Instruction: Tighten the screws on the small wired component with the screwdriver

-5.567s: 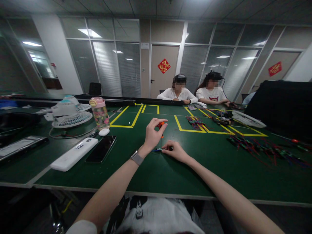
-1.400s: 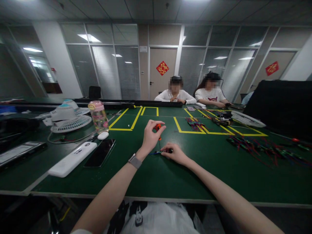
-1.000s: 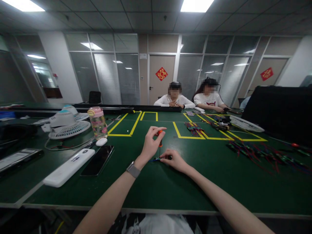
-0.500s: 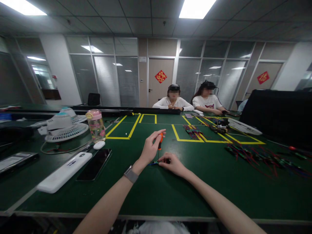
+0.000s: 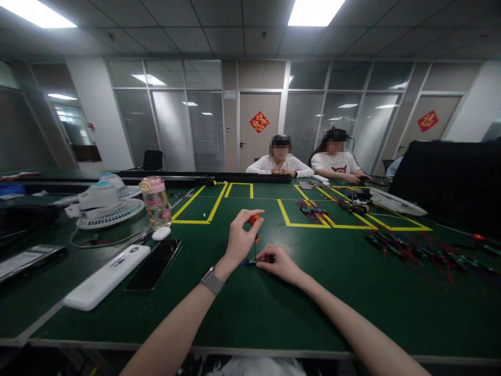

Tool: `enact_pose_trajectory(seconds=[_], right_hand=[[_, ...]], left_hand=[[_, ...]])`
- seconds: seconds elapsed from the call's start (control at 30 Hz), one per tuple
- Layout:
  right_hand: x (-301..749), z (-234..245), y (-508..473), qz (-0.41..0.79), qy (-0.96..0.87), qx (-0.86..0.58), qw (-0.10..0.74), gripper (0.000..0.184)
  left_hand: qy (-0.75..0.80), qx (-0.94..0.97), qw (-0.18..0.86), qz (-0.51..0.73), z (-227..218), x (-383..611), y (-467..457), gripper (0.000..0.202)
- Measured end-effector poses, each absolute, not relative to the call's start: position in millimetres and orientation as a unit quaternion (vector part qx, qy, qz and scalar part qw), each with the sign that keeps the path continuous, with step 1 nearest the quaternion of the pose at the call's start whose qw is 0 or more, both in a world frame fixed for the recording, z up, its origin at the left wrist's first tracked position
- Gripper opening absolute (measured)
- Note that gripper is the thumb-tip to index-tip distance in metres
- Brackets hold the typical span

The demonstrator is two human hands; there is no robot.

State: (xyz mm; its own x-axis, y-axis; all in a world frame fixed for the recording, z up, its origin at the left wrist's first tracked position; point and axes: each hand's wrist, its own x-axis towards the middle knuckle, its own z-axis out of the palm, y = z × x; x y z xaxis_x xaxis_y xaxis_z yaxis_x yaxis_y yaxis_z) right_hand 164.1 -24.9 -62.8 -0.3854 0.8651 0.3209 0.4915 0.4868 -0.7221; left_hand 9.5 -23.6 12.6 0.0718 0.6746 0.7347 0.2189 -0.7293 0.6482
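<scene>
An orange-and-black screwdriver (image 5: 256, 237) stands nearly upright, its thin shaft reaching down to a small circuit board (image 5: 250, 262) on the green table. My left hand (image 5: 241, 235) grips the screwdriver's handle near the top, thumb and fingers around it; a watch is on that wrist. My right hand (image 5: 278, 263) lies low on the table and pinches the right end of the board between thumb and finger. Those fingertips hide part of the board, and whether the screwdriver tip sits in a screw is too small to tell.
Left of my arms lie a black phone (image 5: 154, 265), a white case-like device (image 5: 107, 277), a pink-lidded bottle (image 5: 155, 203) and a white fan (image 5: 105, 206). Wired circuit boards (image 5: 415, 248) lie in a heap at right, with another bundle (image 5: 312, 210) inside yellow tape. Two people sit opposite.
My left hand's fingers have shifted around the screwdriver handle, with the thumb now further right. My right hand and the board stay in place. The view has turned slightly.
</scene>
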Motion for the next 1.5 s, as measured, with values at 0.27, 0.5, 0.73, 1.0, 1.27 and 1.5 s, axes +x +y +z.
enact_pose_trajectory(seconds=[0.27,0.5,0.73,1.0,1.27,1.5], right_hand=[[162.4,-60.5,-25.5,0.267,-0.793,-0.432,0.336,0.018],[163.5,-62.6,-24.5,0.252,-0.810,-0.420,0.322,0.019],[163.9,-61.7,-25.7,0.252,-0.807,-0.428,0.319,0.019],[169.6,-64.7,-23.4,0.268,-0.802,-0.423,0.326,0.020],[169.0,-63.0,-24.2,0.265,-0.797,-0.428,0.334,0.017],[166.7,-66.4,-22.5,0.258,-0.789,-0.436,0.347,0.013]], left_hand=[[0.290,0.712,0.241,0.592,13.5,7.3,-21.6,0.030],[0.328,0.698,0.190,0.607,13.6,7.7,-21.7,0.022],[0.307,0.717,0.198,0.594,15.7,8.0,-25.6,0.025],[0.274,0.731,0.317,0.538,20.2,1.1,-17.4,0.033],[0.296,0.742,0.200,0.567,21.0,2.2,-20.7,0.027],[0.320,0.719,0.186,0.589,20.1,3.0,-21.0,0.020]])
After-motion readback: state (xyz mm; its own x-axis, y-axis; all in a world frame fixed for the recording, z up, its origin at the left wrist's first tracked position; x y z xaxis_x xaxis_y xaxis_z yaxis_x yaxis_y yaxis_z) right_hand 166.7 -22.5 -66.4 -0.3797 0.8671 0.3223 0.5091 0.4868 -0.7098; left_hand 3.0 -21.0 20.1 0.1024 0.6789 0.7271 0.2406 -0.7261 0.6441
